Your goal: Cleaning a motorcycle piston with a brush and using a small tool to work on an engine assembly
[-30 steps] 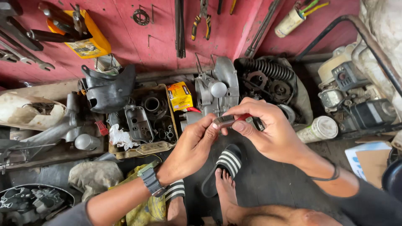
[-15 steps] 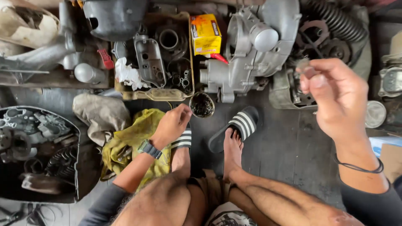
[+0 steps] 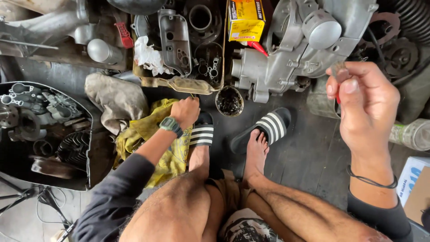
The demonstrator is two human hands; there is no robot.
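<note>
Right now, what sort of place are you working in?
Most likely a small engine or motorbike repair workshop, worked at floor level: a grey cast-metal engine casing, a black tray of dismantled engine parts and a stained yellow rag lie on the oily concrete floor.

Yellow carton [image 3: 246,19] with black print, top centre, upright among engine parts. White-and-blue box [image 3: 411,177] (partly cut off) at right edge, beside brown cardboard [image 3: 421,197].

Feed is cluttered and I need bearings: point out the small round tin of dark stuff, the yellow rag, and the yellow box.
Small round tin [image 3: 229,101], head view, on its dark contents.
Yellow rag [image 3: 142,129], head view, on its upper folds.
Yellow box [image 3: 246,20], head view, on its top face.
</note>
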